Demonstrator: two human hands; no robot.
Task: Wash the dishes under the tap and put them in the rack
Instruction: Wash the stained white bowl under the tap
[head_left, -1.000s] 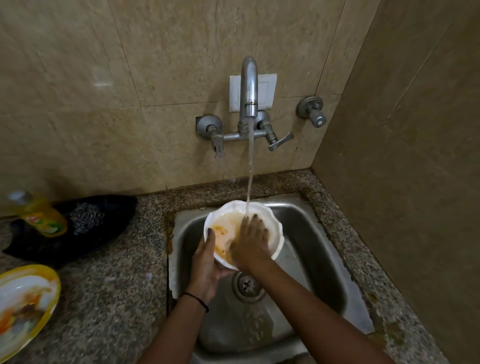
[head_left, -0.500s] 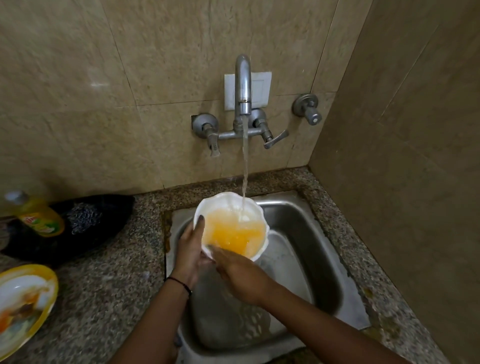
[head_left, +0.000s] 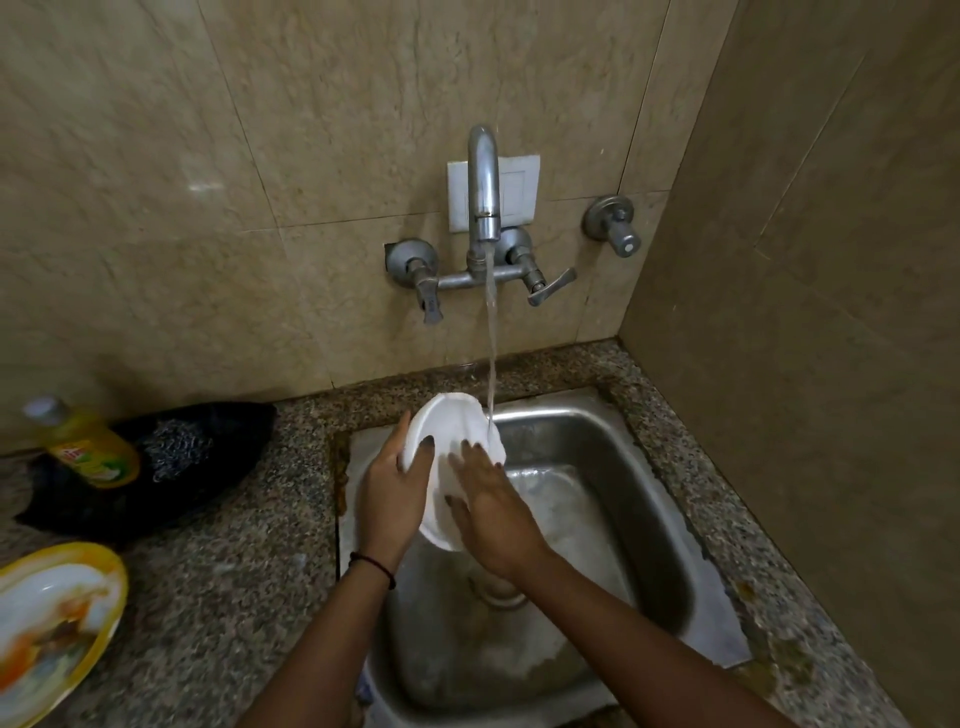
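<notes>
A white bowl (head_left: 451, 432) is tipped on its side over the steel sink (head_left: 587, 447), with its pale outside toward me. My left hand (head_left: 390, 499) grips its left rim. My right hand (head_left: 493, 506) lies flat on the bowl's outside, fingers spread. Water runs from the wall tap (head_left: 483, 182) and strikes the bowl's upper right edge. A dirty plate with a yellow rim (head_left: 52, 623) and orange food smears sits on the counter at the lower left.
A yellow dish-soap bottle (head_left: 85, 441) lies on a black tray (head_left: 218, 447) holding a steel scrubber (head_left: 174, 451), left of the sink. The granite counter (head_left: 223, 587) surrounds the sink. Tiled walls close in behind and on the right. No rack is in view.
The bowl held orange water upright half a second ago; now it is tipped over and emptied. My right hand moved from beneath its rim onto its outside.
</notes>
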